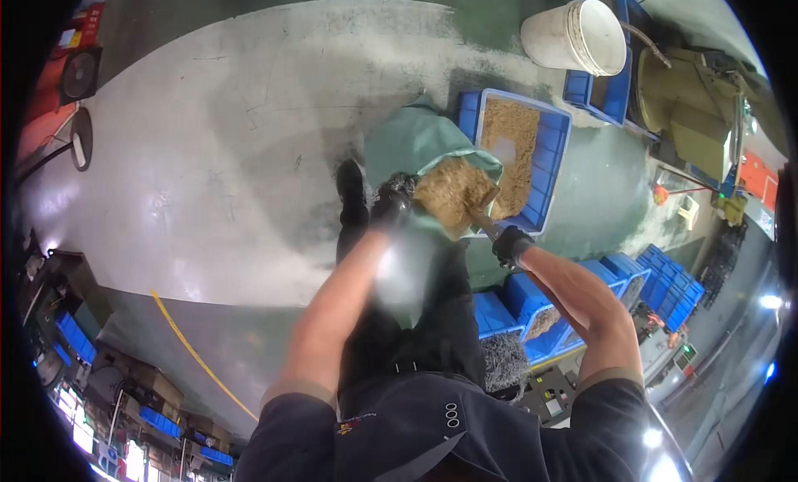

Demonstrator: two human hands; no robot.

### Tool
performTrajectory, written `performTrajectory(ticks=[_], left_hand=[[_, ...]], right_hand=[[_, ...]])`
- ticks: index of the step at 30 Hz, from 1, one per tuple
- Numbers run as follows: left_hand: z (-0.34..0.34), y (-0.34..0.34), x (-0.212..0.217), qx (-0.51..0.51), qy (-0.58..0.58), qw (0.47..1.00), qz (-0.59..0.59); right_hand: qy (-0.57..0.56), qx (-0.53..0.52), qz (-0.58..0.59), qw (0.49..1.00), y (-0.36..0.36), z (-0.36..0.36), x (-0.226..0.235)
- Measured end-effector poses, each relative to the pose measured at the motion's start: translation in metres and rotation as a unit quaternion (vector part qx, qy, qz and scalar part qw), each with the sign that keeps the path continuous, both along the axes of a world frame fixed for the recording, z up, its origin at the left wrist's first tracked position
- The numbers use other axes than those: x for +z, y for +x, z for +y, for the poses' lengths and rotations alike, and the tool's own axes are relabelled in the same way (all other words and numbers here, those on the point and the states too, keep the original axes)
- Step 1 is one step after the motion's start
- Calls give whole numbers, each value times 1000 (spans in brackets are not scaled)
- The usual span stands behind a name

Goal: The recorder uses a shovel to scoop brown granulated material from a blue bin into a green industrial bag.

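Note:
A green sack (413, 145) stands on the floor in front of me, its mouth full of tan sawdust-like material (453, 192). My left hand (391, 201), in a dark glove, grips the rim of the sack's mouth. My right hand (509, 245), also gloved, is closed around a wooden handle (485, 222) whose far end is buried in the tan material. Behind the sack lies a blue plastic crate (551, 162) holding more of the same material.
A white bucket (578, 37) rests on blue crates at the top right. More stacked blue crates (619, 282) and a pile of grey metal shavings (503, 361) sit to my right. A yellow line (199, 357) crosses the grey-green floor at left.

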State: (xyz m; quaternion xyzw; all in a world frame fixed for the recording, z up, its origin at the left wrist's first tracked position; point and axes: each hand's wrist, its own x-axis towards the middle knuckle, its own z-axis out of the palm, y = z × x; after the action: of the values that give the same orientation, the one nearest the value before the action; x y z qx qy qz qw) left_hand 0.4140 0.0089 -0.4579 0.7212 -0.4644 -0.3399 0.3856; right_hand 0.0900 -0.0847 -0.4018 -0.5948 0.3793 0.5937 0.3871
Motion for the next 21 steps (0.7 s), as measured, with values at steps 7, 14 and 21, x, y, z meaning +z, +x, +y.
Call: performTrajectory(ticks=[7,14,21], left_hand=[[-29,62,34,56,144,976,154],[-32,67,35,-51,84,991,91],[-28,59,23,-111,13,993,-39]], right_hand=[[-7,-6,181,983,69,-23,75],[-231,98,138,958,75,-42,152],[-269,63,135,952,51,-41,154]])
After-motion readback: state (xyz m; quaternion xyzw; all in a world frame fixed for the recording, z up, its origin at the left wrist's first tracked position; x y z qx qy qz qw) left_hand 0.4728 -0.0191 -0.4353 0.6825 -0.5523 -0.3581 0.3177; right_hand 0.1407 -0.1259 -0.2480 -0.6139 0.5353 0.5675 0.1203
